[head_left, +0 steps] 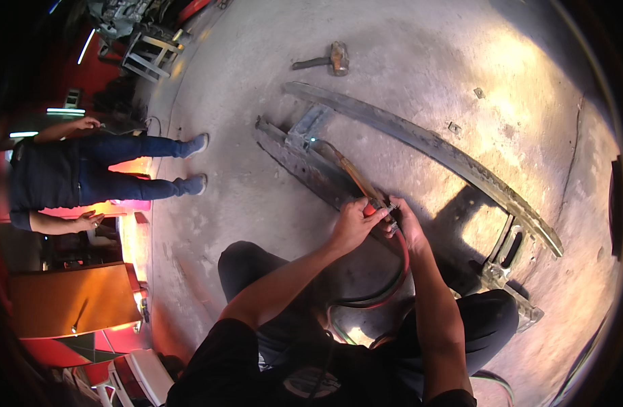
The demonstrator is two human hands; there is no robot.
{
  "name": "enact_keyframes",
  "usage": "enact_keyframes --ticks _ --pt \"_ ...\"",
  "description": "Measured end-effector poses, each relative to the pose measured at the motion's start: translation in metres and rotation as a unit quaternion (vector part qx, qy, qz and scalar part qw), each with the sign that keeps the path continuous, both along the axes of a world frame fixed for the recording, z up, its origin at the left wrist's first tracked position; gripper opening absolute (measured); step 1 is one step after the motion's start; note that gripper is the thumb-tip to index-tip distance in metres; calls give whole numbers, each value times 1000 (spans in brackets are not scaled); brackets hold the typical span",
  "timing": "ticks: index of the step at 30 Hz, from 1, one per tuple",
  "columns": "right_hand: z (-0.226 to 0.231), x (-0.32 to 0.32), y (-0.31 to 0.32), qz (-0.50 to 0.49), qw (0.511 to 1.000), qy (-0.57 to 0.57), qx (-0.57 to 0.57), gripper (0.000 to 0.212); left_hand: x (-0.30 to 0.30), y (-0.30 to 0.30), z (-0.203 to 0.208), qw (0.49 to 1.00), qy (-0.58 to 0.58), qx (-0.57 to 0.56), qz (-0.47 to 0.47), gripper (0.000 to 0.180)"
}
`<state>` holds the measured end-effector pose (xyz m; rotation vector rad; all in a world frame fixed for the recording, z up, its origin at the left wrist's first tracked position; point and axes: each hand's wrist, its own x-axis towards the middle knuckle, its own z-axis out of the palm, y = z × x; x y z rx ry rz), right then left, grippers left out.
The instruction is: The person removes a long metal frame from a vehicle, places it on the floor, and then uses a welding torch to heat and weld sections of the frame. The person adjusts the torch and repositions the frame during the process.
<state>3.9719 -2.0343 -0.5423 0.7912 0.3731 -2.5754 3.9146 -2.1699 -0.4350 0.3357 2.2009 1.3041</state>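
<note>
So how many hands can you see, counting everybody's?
4. The wearer's left hand and right hand are together at the torch; the standing person, at the picture's left, has an upper hand and a lower hand. Others could be hidden.

left hand [351, 225] hides part of torch [356, 178]; standing person [50, 169]: head blurred

Black short-sleeved shirt [257, 385], pale print [313, 383], dark trousers [484, 327]

Left hand [353, 224] and right hand [408, 222] on a brass torch [354, 173]
</note>
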Motion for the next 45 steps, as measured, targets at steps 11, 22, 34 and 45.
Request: enact_keyframes --ticks 11,22,34,45 --pt "-1 -2 3 -6 999 30 -23 40 7 11 3 995 90 -52 -7 21" --pt "9 -4 7 4 997 66 -42 39 7 -27 32 972 28 -226 -61 40" --pt "12 -13 17 15 996 91 11 46 39 -44 -55 936 -288 -62 192 32" --pt "12 -20 21 37 995 84 -38 56 18 -26 38 943 7 -213 -255 25"
